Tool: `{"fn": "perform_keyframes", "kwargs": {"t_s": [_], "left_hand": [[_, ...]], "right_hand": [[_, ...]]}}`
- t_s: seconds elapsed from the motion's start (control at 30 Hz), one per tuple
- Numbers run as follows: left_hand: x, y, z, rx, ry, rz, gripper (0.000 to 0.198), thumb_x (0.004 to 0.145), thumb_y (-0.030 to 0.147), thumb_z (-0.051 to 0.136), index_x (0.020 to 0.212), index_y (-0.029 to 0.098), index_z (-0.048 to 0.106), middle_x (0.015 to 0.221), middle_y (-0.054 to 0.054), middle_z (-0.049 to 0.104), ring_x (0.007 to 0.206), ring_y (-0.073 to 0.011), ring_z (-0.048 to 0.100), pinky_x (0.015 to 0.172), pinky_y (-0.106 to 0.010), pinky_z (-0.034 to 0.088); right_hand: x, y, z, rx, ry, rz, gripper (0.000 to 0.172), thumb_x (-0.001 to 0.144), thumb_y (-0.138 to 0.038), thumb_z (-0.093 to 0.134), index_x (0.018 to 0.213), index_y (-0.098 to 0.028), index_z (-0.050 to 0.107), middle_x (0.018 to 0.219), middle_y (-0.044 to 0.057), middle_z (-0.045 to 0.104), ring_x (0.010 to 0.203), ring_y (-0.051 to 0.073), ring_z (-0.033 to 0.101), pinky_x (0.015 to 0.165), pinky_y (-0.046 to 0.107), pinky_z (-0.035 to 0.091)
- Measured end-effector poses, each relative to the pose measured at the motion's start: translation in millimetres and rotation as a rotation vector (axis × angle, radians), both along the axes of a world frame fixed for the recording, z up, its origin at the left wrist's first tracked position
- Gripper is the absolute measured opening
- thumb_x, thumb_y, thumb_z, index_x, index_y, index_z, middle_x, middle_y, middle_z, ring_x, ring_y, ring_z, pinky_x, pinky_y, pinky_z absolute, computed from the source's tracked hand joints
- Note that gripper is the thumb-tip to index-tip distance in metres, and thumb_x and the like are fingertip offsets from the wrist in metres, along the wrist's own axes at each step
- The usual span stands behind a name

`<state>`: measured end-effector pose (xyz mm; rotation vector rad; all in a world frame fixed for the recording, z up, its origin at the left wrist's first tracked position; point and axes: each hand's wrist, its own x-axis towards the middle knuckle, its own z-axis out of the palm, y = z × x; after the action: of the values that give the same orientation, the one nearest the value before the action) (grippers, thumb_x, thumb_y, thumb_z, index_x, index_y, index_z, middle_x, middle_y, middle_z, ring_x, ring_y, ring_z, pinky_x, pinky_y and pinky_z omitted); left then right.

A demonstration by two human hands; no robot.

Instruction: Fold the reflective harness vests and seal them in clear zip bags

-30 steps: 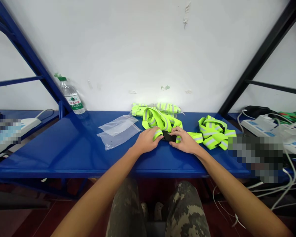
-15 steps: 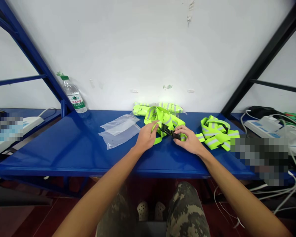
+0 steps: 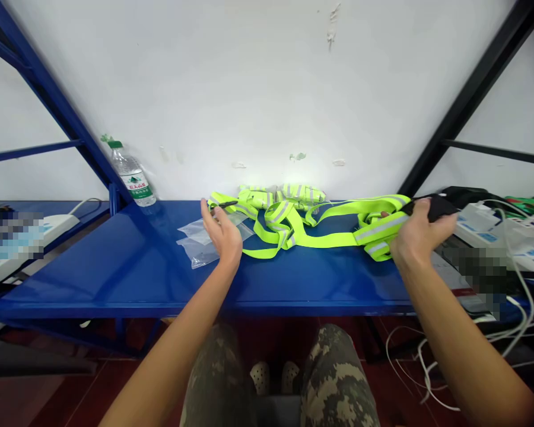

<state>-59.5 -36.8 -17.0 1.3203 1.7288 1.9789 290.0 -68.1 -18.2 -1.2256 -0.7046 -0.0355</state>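
Gripping the black buckle (image 3: pixel 434 207) in your right hand (image 3: pixel 420 234), you held the neon-yellow reflective strap (image 3: pixel 320 238) across the blue steel shelf (image 3: pixel 93 267); your left hand (image 3: pixel 220 234) was spread wide, just beside a second buckle (image 3: pixel 225 204).

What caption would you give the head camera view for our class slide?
Right hand holds a black buckle of a neon-yellow reflective strap on a blue metal shelf; left hand open.

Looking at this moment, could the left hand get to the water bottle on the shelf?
Likely yes. The left hand is open and raised, and the water bottle stands at the back of the blue shelf, off to its left. Only the flat clear plastic bags lie near that path, and they should not block it.
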Motion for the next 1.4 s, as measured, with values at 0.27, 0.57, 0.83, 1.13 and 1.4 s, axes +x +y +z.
{"fn": "perform_keyframes", "kwargs": {"t_s": [0.27,0.57,0.83,1.13,1.4], "left_hand": [[35.5,-14.5,23.8,-0.267,1.004,-0.48,0.056,0.079,0.041,0.066,0.13,0.018,0.058,0.139,-0.02,0.054,0.133,-0.0412,0.046,0.109,-0.055,0.036],[37.7,26.0,44.3,-0.321,0.997,-0.786,0.067,0.076,0.008,0.051,0.143,0.01,0.048,0.12,-0.017,0.067,0.109,-0.0307,0.064,0.094,-0.038,0.048],[31.2,44.2,55.4,-0.144,0.277,-0.884,0.04,0.076,0.014,0.05,0.112,0.014,0.069,0.069,0.0,0.058,0.059,-0.0118,0.052,0.06,-0.024,0.044],[24.4,39.4,70.3,-0.22,-0.046,-0.87,0.034,0.079,0.024,0.056,0.113,0.018,0.059,0.081,0.0,0.059,0.065,-0.0119,0.063,0.065,-0.027,0.053],[40.1,39.3,59.8,-0.149,0.475,-0.837,0.056,0.065,0.007,0.06,0.12,0.015,0.062,0.092,-0.005,0.068,0.069,-0.0145,0.061,0.069,-0.028,0.05]], "right_hand": [[-19.7,-6.0,7.5,-0.262,-0.255,-0.048,0.04,0.071,-0.022,0.06,0.11,-0.018,0.054,0.095,0.009,0.065,0.09,0.025,0.064,0.087,0.043,0.051],[-93.1,17.7,42.6,-0.486,-1.059,0.665,0.063,0.08,-0.024,0.058,0.142,-0.017,0.044,0.135,0.016,0.058,0.127,0.033,0.051,0.107,0.051,0.039],[-127.9,57.8,43.3,-0.63,-1.026,0.774,0.048,0.073,-0.037,0.073,0.114,-0.015,0.061,0.102,0.01,0.066,0.09,0.025,0.062,0.077,0.035,0.047],[-104.7,60.8,68.4,-0.503,-0.831,0.825,0.026,0.067,-0.015,0.056,0.092,-0.017,0.06,0.065,-0.002,0.05,0.057,0.013,0.046,0.055,0.027,0.034],[-107.2,52.8,85.8,-0.397,-0.817,0.707,0.026,0.069,-0.019,0.054,0.09,-0.015,0.07,0.072,0.001,0.058,0.067,0.015,0.05,0.064,0.028,0.038]]}}
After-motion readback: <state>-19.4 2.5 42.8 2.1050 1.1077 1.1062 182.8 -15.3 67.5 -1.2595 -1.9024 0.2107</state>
